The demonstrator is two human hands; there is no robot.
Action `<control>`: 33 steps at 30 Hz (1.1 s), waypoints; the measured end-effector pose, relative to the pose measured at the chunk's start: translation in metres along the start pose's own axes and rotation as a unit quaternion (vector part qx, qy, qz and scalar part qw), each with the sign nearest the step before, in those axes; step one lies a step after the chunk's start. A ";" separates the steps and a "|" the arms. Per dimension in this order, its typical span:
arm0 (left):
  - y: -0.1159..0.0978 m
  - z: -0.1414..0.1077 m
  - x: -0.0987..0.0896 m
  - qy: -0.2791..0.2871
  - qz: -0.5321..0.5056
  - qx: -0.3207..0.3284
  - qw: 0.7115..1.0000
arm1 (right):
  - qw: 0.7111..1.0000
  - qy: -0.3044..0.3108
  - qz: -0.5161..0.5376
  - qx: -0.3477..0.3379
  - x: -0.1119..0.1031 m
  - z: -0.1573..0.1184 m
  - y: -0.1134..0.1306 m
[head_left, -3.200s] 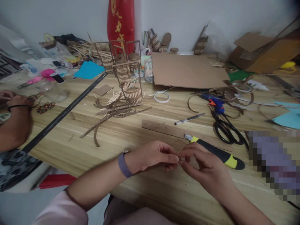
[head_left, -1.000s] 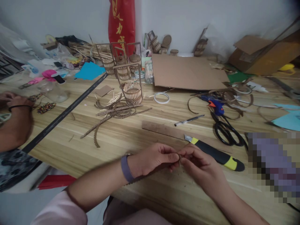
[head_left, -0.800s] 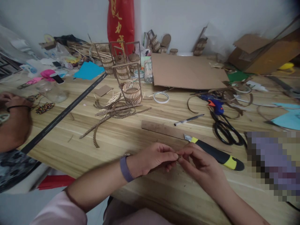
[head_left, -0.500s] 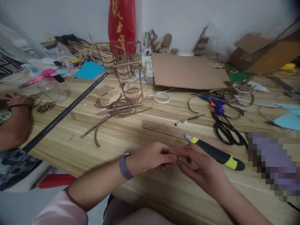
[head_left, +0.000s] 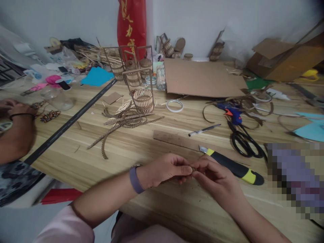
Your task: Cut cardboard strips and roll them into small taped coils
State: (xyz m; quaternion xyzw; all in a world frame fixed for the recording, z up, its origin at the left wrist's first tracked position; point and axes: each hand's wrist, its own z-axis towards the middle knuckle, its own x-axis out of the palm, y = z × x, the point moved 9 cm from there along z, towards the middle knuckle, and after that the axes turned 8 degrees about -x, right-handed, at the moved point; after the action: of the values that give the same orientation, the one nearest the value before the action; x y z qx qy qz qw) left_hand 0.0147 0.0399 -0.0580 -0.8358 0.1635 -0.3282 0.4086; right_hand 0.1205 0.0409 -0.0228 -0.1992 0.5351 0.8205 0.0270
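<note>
My left hand (head_left: 168, 168), with a watch on its wrist, pinches a small brown piece (head_left: 193, 169) between thumb and fingers. My right hand (head_left: 215, 175) meets it fingertip to fingertip, its thumb and forefinger closed on the same piece. The piece is mostly covered, so its kind is hard to make out. Just beyond my right hand lies a yellow and black utility knife (head_left: 227, 163) with its blade out, resting over a flat brown cardboard strip (head_left: 174, 139). A pen (head_left: 204, 130) lies farther back.
Black scissors (head_left: 244, 143) and a blue glue gun (head_left: 235, 116) lie at the right. Small stick baskets (head_left: 143, 101) stand behind curled cardboard strips (head_left: 121, 121). A tape roll (head_left: 174, 105) lies before a cardboard sheet (head_left: 202, 77). Another person's arm (head_left: 17, 131) is at the left.
My right thumb and forefinger have closed in against the left fingertips, and a bit of the small brown piece now shows between them. The things on the table have not moved.
</note>
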 end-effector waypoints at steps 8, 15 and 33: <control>0.003 0.000 -0.002 -0.018 0.023 -0.014 0.999 | 0.998 -0.002 -0.054 -0.042 -0.002 0.003 0.007; 0.011 0.003 -0.009 -0.032 0.044 -0.031 0.998 | 0.980 0.055 -0.154 -0.116 0.004 0.004 0.023; 0.001 -0.003 0.006 0.063 0.029 -0.025 0.997 | 0.982 0.102 -0.097 -0.124 0.004 0.004 0.036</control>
State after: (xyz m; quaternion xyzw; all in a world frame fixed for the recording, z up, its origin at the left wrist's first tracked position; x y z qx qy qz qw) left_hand 0.0169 0.0350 -0.0549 -0.8184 0.2217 -0.3639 0.3855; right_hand 0.1065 0.0288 0.0082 -0.3344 0.4072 0.8495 0.0273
